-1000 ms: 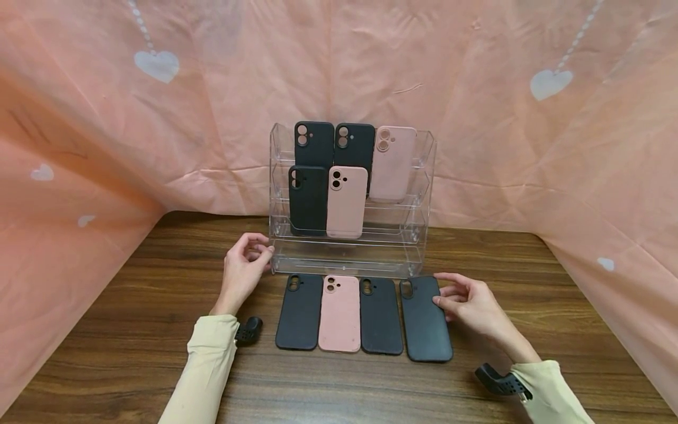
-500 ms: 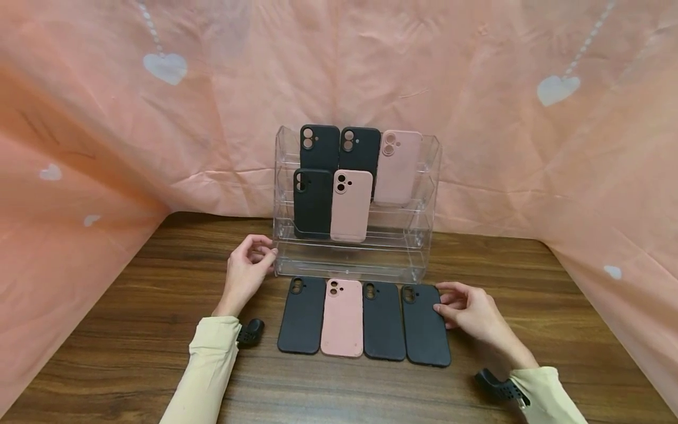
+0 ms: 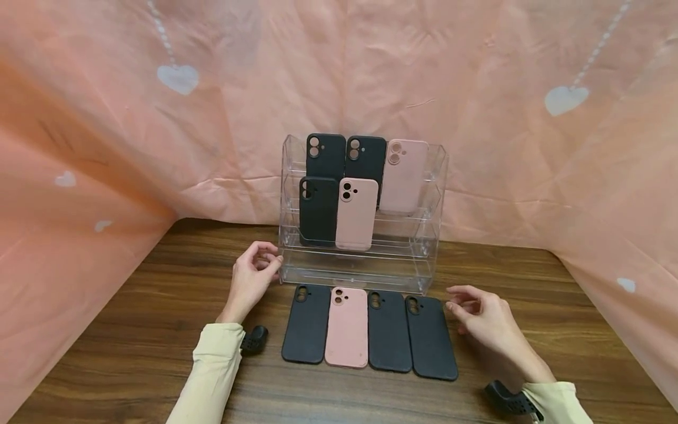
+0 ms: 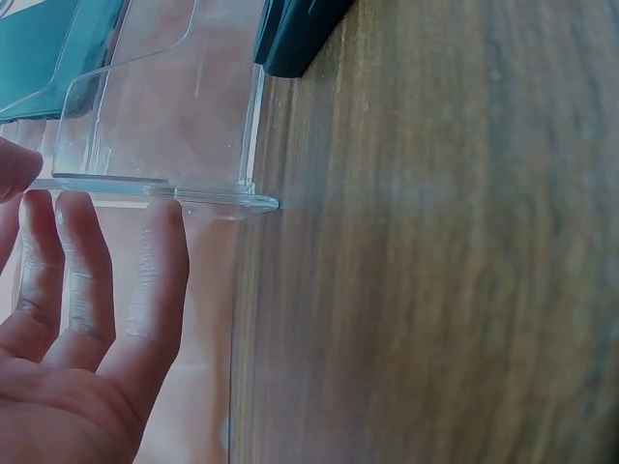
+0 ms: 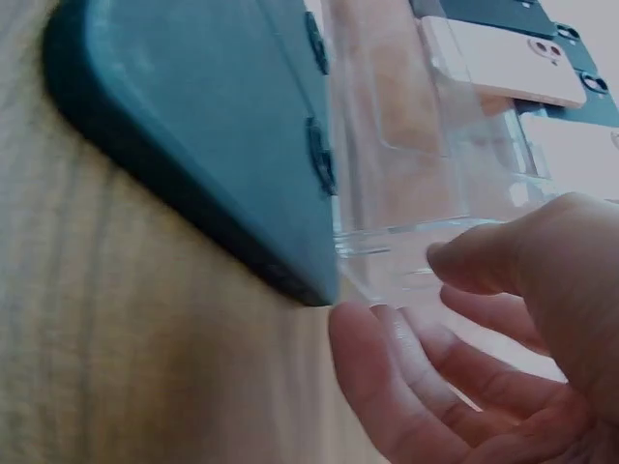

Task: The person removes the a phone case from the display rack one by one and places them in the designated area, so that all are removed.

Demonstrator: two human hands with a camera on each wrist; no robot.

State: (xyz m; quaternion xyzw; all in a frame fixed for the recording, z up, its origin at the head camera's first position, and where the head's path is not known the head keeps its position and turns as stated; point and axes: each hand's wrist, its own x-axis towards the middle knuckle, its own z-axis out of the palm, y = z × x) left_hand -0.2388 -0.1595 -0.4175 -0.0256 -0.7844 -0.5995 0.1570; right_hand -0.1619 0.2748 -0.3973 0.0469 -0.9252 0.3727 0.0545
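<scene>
I could read no words, brands or numbers anywhere: not on the dark phone case [image 3: 431, 338] just beside the right hand [image 3: 489, 321], nor on the clear rack [image 3: 352, 271] by the left hand [image 3: 251, 284]; the cloth [image 3: 254, 123] beyond them bore only white hearts [image 3: 178, 79].

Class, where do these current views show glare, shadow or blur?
Head: pale sheen on the near tabletop, soft shadow beneath the right hand; left wrist: tabletop grain blurred; right wrist: tabletop blurred too, bright glints on the clear rack.
</scene>
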